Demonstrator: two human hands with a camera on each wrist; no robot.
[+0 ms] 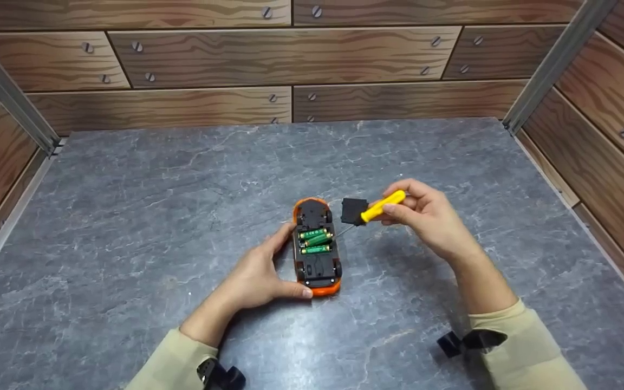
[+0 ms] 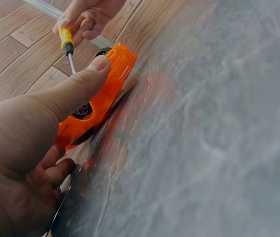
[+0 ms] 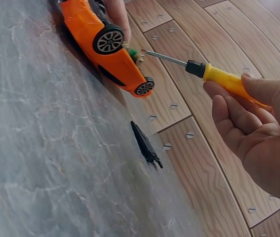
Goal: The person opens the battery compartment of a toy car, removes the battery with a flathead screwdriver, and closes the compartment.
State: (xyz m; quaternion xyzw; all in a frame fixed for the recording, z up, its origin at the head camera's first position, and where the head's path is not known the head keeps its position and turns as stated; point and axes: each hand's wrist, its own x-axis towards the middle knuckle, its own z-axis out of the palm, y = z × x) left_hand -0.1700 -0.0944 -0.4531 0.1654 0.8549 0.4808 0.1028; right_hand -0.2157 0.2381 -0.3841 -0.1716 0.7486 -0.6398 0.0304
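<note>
An orange toy car [image 1: 324, 291] lies upside down on the table, its black underside facing up. Three green batteries [image 1: 315, 250] show in its open compartment; the middle battery [image 1: 319, 239] sits tilted, with one end raised. My left hand [image 1: 258, 276] holds the car, thumb on its near end and fingers along its left side. In my right hand [image 1: 426, 216] I grip a yellow-handled screwdriver [image 1: 385, 205], its metal tip by the raised battery's right end. A black battery cover [image 1: 354, 210] lies on the table, right of the car.
The grey marbled table [image 1: 182, 179] extends around the car. Wood-patterned panels [image 1: 285, 57] stand at the back and both sides, with metal posts [image 1: 561, 62] at the rear corners.
</note>
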